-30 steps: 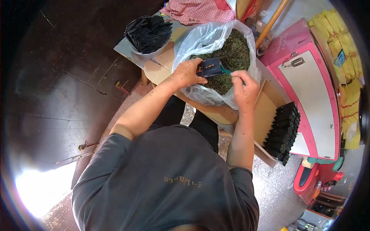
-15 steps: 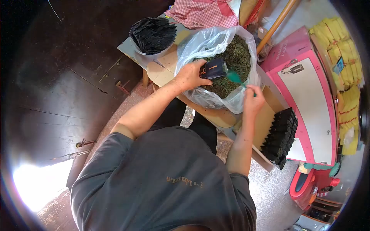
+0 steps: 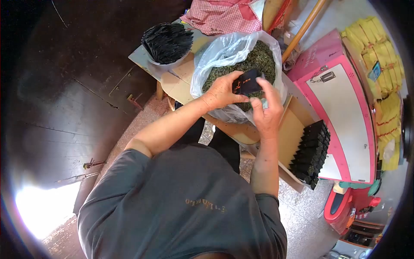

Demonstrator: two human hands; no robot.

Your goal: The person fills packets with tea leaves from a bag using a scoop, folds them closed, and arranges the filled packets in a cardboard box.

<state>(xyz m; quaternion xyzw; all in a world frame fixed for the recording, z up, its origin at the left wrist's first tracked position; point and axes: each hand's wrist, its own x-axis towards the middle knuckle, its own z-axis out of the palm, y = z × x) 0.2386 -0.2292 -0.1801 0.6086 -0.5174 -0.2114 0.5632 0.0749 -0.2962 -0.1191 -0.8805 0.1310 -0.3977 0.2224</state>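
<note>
A small black packet (image 3: 249, 83) with orange print is held over a clear plastic bag (image 3: 206, 56) full of dried green leaves (image 3: 261, 54). My left hand (image 3: 222, 91) grips the packet's left end between thumb and fingers. At its right end is my right hand (image 3: 268, 105), fingertips bent around the packet's edge. A little pale green shows beneath the right thumb; whether the right hand still holds the green scoop cannot be made out.
A bowl of stacked black packets (image 3: 167, 41) stands at the back left. Right of the bag, a cardboard box (image 3: 288, 129) holds a row of black packets (image 3: 311, 151). Beyond are a pink-and-white cabinet (image 3: 340, 103), yellow bundles (image 3: 371, 43) and a checked cloth (image 3: 222, 15).
My right hand has come up and left to the packet's right end. The green scoop, visible before in that hand, no longer shows clearly. My left hand still holds the packet.
</note>
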